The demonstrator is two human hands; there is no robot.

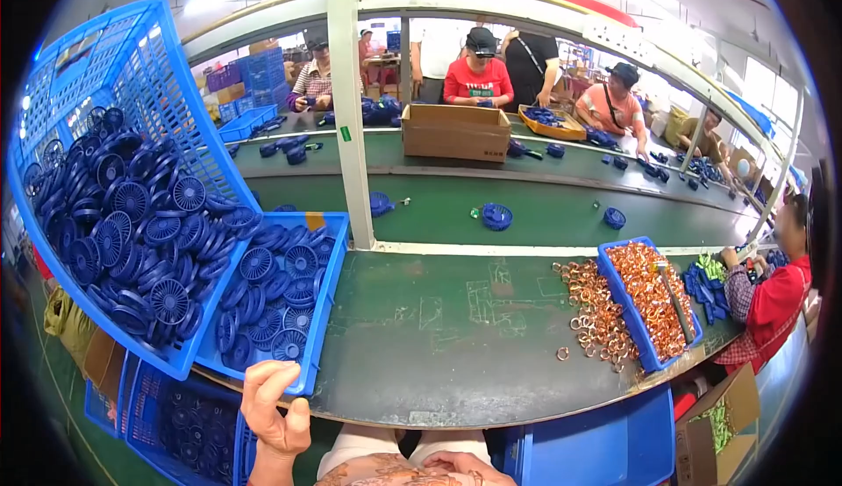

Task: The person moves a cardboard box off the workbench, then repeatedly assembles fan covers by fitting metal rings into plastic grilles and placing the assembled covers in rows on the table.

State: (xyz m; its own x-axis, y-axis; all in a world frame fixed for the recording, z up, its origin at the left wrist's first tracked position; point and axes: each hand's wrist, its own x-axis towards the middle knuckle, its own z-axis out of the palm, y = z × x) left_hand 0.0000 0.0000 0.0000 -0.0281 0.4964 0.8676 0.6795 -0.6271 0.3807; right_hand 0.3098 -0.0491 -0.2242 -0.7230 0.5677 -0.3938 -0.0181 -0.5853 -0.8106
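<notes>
My left hand is raised at the front corner of the shallow blue tray. Its fingers are bent and apart from the thumb, and nothing shows between them. Dark blue round fan grilles fill that tray. Many more grilles are heaped in the large tilted blue crate beside and above it. Low at the picture's bottom, my right hand rests by my lap, mostly cut off, so its fingers cannot be made out.
A blue bin of copper-coloured rings stands on the green worktable, with loose rings beside it. Behind a white post, a conveyor carries fan parts. A co-worker in red sits at right; others work across the belt.
</notes>
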